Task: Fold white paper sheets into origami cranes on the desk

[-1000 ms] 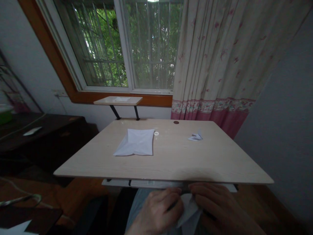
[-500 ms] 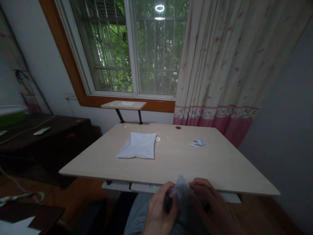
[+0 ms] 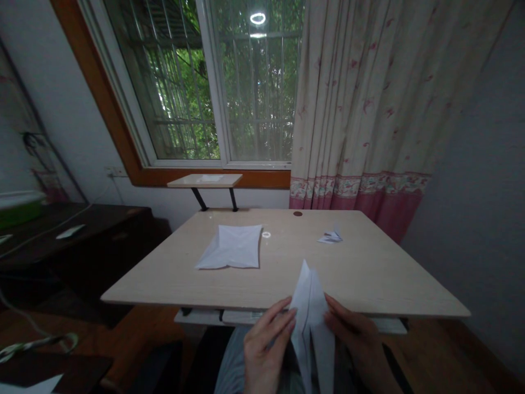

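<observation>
A folded white paper [image 3: 305,312], long and pointed at the top with two legs hanging below, is held upright over my lap at the desk's front edge. My left hand [image 3: 268,336] pinches its left edge between thumb and fingers. On the opposite edge, my right hand [image 3: 353,328] grips the paper, its thumb on the near side. Farther off on the desk lies a creased square sheet of white paper [image 3: 235,246]. A small folded paper piece [image 3: 330,236] rests at the right.
The pale desk [image 3: 369,273] has a small raised shelf [image 3: 205,180] at its back left, below the barred window [image 3: 254,93]. A dark side table [image 3: 118,219] stands at the left. Patterned curtains [image 3: 353,109] hang behind the desk.
The folded paper has come up and turned so its long pointed shape and two legs show. My hands have shifted to its two side edges. The view has moved slightly.
</observation>
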Demonstrator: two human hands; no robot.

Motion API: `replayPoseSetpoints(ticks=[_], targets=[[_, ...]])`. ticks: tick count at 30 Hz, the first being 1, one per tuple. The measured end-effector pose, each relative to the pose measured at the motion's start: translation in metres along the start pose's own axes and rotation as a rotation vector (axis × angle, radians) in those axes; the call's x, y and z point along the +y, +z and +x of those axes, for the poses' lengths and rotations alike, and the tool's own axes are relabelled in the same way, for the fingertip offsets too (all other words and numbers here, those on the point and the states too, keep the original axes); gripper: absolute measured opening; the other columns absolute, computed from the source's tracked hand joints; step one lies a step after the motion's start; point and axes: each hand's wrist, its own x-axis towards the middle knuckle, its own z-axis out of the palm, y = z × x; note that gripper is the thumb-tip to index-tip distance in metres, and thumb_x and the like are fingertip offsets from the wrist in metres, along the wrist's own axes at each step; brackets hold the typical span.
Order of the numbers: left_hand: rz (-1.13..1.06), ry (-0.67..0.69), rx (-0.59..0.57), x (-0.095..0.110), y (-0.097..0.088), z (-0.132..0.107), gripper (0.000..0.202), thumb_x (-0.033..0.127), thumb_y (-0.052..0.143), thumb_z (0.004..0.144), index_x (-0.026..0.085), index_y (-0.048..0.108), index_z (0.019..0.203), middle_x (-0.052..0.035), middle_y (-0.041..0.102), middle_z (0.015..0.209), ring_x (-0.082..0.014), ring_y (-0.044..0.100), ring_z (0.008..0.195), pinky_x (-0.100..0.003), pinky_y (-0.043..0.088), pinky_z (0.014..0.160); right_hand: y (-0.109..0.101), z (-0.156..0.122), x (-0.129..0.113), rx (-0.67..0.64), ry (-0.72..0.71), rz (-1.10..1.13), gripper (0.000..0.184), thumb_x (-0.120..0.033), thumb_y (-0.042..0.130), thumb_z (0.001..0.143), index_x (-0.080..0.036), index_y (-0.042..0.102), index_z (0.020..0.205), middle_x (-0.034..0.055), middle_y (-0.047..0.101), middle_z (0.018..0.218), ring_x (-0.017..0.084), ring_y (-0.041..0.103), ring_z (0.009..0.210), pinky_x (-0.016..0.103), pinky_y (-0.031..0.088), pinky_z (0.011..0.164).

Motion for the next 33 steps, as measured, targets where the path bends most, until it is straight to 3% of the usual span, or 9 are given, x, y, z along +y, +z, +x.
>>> replayPoseSetpoints(ticks=[4, 9, 12, 15, 18, 21, 26, 29, 33], targets=[[0.044, 0.027, 0.022, -0.002, 0.001, -0.003, 0.023, 0.03, 0.068, 0.085, 0.026, 0.073, 0.107, -0.0054, 0.072, 0.11, -0.0206, 0.07, 0.096, -0.03, 0.057, 0.088, 0.001, -0.004, 0.008, -0.072, 0.081, 0.136, 0.032, -0.049, 0.069, 0.076, -0.028, 0.077, 0.098, 0.0005, 0.073, 0.066, 0.018, 0.061, 0.043, 0.03, 0.054, 0.04], [0.024, 0.035, -0.015, -0.001, -0.001, 0.0, 0.015, 0.032, 0.066, 0.087, 0.021, 0.076, 0.088, -0.0092, 0.072, 0.109, -0.0224, 0.069, 0.098, -0.033, 0.057, 0.087, -0.004, -0.003, 0.004, -0.271, 0.072, 0.303, 0.033, -0.051, 0.071, 0.073, -0.024, 0.077, 0.093, 0.0058, 0.073, 0.095, 0.016, 0.062, 0.05, 0.027, 0.052, 0.042], [-0.028, 0.027, -0.063, 0.003, 0.0, 0.005, 0.02, 0.036, 0.065, 0.087, 0.02, 0.075, 0.08, -0.0115, 0.069, 0.112, -0.0206, 0.07, 0.087, -0.032, 0.058, 0.08, -0.005, 0.0, 0.0, -0.366, 0.159, 0.412, 0.043, -0.058, 0.063, 0.078, -0.022, 0.074, 0.1, 0.0051, 0.071, 0.079, 0.016, 0.06, 0.049, 0.027, 0.05, 0.044], [-0.059, 0.058, -0.153, 0.005, 0.002, 0.007, 0.019, 0.037, 0.067, 0.086, 0.019, 0.074, 0.086, -0.012, 0.065, 0.113, -0.0165, 0.069, 0.075, -0.029, 0.058, 0.073, -0.003, 0.002, -0.002, -0.314, 0.252, 0.541, 0.047, -0.061, 0.054, 0.083, -0.021, 0.074, 0.096, 0.005, 0.069, 0.073, 0.019, 0.061, 0.058, 0.03, 0.051, 0.052], [-0.002, 0.148, -0.135, 0.003, 0.003, 0.005, 0.016, 0.031, 0.064, 0.089, 0.02, 0.072, 0.082, -0.0095, 0.064, 0.111, -0.0154, 0.067, 0.077, -0.029, 0.058, 0.073, -0.002, 0.004, -0.006, -0.268, 0.298, 0.542, 0.044, -0.06, 0.055, 0.082, -0.022, 0.075, 0.092, 0.0045, 0.069, 0.075, 0.02, 0.062, 0.064, 0.031, 0.051, 0.055], [0.147, 0.41, -0.079, 0.0, -0.001, 0.003, 0.017, 0.02, 0.055, 0.093, 0.024, 0.071, 0.09, -0.0077, 0.064, 0.113, -0.0208, 0.065, 0.1, -0.035, 0.056, 0.085, -0.002, 0.005, -0.011, -0.192, 0.283, 0.46, 0.038, -0.056, 0.067, 0.073, -0.021, 0.076, 0.087, 0.0044, 0.07, 0.077, 0.021, 0.061, 0.067, 0.03, 0.049, 0.059], [0.258, 0.77, -0.201, 0.0, -0.009, 0.004, 0.024, 0.015, 0.047, 0.096, 0.017, 0.061, 0.115, -0.0112, 0.067, 0.113, -0.0224, 0.058, 0.118, -0.035, 0.053, 0.095, -0.001, 0.007, -0.014, -0.186, 0.37, 0.526, 0.037, -0.051, 0.077, 0.063, -0.019, 0.075, 0.081, 0.0021, 0.067, 0.068, 0.017, 0.058, 0.06, 0.027, 0.045, 0.057], [0.268, 0.771, -0.216, -0.001, -0.009, 0.003, 0.028, 0.014, 0.046, 0.096, 0.02, 0.058, 0.121, -0.0112, 0.069, 0.112, -0.0224, 0.059, 0.117, -0.033, 0.054, 0.092, -0.001, 0.006, -0.012, -0.193, 0.375, 0.563, 0.035, -0.049, 0.078, 0.063, -0.021, 0.073, 0.084, 0.0003, 0.067, 0.068, 0.016, 0.058, 0.058, 0.026, 0.045, 0.056], [0.232, 0.631, -0.201, 0.0, -0.005, 0.001, 0.026, 0.016, 0.048, 0.095, 0.026, 0.062, 0.114, -0.0098, 0.066, 0.12, -0.0239, 0.06, 0.117, -0.037, 0.054, 0.092, -0.003, 0.005, -0.007, -0.164, 0.313, 0.453, 0.035, -0.051, 0.073, 0.069, -0.023, 0.07, 0.09, -0.001, 0.066, 0.066, 0.017, 0.059, 0.058, 0.026, 0.045, 0.054]])
